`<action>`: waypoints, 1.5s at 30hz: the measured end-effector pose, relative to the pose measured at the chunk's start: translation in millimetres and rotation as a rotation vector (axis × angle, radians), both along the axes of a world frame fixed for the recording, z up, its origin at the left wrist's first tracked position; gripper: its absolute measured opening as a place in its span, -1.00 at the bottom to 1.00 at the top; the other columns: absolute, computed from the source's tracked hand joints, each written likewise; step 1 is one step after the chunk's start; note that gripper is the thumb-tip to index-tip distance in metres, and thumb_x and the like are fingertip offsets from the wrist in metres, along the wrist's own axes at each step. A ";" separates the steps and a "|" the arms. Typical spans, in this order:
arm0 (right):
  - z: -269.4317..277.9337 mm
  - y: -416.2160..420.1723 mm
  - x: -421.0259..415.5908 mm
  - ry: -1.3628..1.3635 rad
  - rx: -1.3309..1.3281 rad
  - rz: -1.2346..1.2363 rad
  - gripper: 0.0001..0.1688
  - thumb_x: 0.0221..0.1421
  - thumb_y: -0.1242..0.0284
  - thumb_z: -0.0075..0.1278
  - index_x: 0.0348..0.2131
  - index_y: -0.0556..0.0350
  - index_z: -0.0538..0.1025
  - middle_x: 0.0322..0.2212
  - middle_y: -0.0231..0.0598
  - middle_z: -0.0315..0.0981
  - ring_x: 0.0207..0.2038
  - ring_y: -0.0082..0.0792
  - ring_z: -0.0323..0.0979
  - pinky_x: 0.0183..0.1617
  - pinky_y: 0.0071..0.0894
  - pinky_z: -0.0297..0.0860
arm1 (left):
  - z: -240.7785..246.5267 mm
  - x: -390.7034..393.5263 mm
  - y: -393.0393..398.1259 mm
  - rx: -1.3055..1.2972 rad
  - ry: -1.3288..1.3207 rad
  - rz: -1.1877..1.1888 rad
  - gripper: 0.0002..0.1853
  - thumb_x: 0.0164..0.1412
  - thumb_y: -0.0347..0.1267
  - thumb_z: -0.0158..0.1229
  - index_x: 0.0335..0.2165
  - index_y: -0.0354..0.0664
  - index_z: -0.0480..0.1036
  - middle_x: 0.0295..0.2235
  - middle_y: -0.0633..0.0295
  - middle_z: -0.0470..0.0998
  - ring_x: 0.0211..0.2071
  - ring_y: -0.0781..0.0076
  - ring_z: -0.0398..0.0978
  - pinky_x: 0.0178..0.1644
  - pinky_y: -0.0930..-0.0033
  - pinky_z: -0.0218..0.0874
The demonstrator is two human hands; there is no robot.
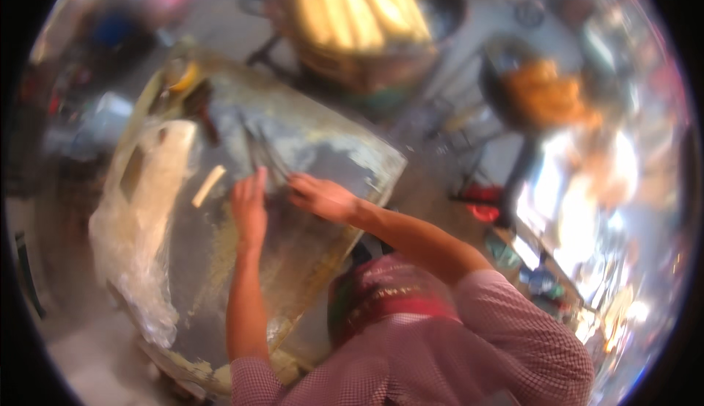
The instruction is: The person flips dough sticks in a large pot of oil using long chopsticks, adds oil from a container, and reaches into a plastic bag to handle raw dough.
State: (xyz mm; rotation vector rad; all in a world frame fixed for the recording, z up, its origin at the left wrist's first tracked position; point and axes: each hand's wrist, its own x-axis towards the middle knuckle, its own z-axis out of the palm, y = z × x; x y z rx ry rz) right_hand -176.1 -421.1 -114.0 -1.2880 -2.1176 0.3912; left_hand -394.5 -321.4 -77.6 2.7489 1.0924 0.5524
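Observation:
Over the worn metal tabletop (pixel 308 230), my right hand (pixel 322 197) has its fingers closed around the near end of long, thin dark sticks (pixel 269 147), blurred and perhaps chopsticks or tongs. Just to the left, my left hand (pixel 250 208) has its fingers stretched forward to the end of one stick; blur hides whether it grips it. A short strip of pale dough (pixel 209 186) lies left of that hand, apart from it. Further left is a long slab of pale dough (pixel 170 169), with crumpled clear plastic film (pixel 137 274) along it.
Beyond the table's far edge stands a large wok (pixel 352 65) holding several long golden dough sticks (pixel 357 10). Another dark pan (pixel 495 87) at right holds orange-brown fried food (pixel 542 89). A dark object with a reddish handle (pixel 206 114) and something yellow (pixel 184 77) sit at the far-left corner.

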 end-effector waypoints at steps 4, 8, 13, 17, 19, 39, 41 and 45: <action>15.5 -2.1 -8.9 0.163 0.193 -0.063 -0.57 0.07 0.50 0.10 -0.03 0.16 0.45 0.01 -0.03 0.38 0.07 -0.02 0.43 -0.08 -0.18 0.53 | -14.0 -5.6 -25.1 0.014 -0.083 0.094 -0.33 0.08 -0.70 0.03 0.21 -0.25 0.33 0.08 -0.07 0.46 0.14 -0.08 0.35 0.24 -0.05 0.14; 48.7 -83.7 25.4 0.462 -0.052 -0.215 -0.51 0.00 0.55 0.14 -0.02 0.10 0.45 -0.29 -0.17 0.46 -0.21 -0.07 0.52 -0.28 -0.16 0.50 | -6.8 4.1 -91.0 -0.136 -0.086 0.198 -0.46 0.28 -0.53 0.05 0.22 -0.34 0.29 0.17 -0.13 0.37 0.23 -0.13 0.26 0.32 -0.11 0.04; -67.9 -201.8 77.3 0.576 -0.294 -0.599 -0.63 -0.02 0.55 0.11 -0.13 0.11 0.52 -0.34 -0.07 0.50 -0.29 0.07 0.52 -0.25 0.00 0.48 | -28.6 10.3 -142.9 -0.078 0.163 0.053 -0.48 0.43 -0.36 -0.10 0.26 -0.40 0.19 0.30 -0.14 0.23 0.32 -0.19 0.12 0.39 -0.17 -0.10; -212.3 -196.6 102.4 0.328 -0.623 -0.654 -0.66 -0.02 0.52 0.08 -0.16 0.15 0.53 -0.20 0.02 0.53 -0.10 0.12 0.51 -0.01 0.06 0.46 | -36.5 23.6 -148.3 -0.016 0.261 0.095 -0.48 0.42 -0.39 -0.15 0.26 -0.42 0.18 0.32 -0.16 0.18 0.34 -0.22 0.10 0.39 -0.20 -0.10; -260.5 -149.0 101.7 0.236 -0.313 -0.570 -0.65 0.06 0.47 0.10 -0.12 0.16 0.56 -0.25 -0.02 0.54 -0.14 0.06 0.52 -0.02 -0.04 0.48 | -41.7 16.8 -150.5 -0.015 0.260 0.129 -0.48 0.43 -0.39 -0.17 0.27 -0.43 0.17 0.33 -0.19 0.16 0.35 -0.23 0.10 0.39 -0.21 -0.10; -345.4 -111.0 128.4 0.127 -0.746 -0.270 -0.61 0.22 0.19 -0.01 -0.14 0.06 0.60 -0.16 0.03 0.60 -0.05 0.08 0.55 0.02 0.06 0.46 | -23.2 9.4 -152.0 -0.046 0.076 0.141 -0.48 0.26 -0.41 0.04 0.16 -0.41 0.34 0.25 -0.12 0.32 0.29 -0.21 0.21 0.35 -0.17 0.01; -313.2 -113.3 135.3 0.063 -0.840 -0.304 -0.61 0.21 0.18 -0.01 -0.14 0.04 0.60 -0.15 0.02 0.60 -0.05 0.08 0.55 0.01 0.05 0.46 | -19.9 9.8 -151.2 -0.041 0.059 0.142 -0.47 0.24 -0.43 0.07 0.16 -0.39 0.34 0.25 -0.10 0.32 0.29 -0.19 0.21 0.35 -0.16 0.01; -224.5 -123.0 141.8 -0.064 -0.984 -0.299 -0.59 0.19 0.17 -0.01 -0.12 0.03 0.60 -0.17 0.00 0.61 -0.09 0.04 0.56 -0.02 0.03 0.46 | -15.8 8.1 -154.3 -0.035 0.018 0.131 -0.47 0.22 -0.45 0.08 0.17 -0.36 0.34 0.26 -0.07 0.32 0.29 -0.15 0.20 0.35 -0.14 0.01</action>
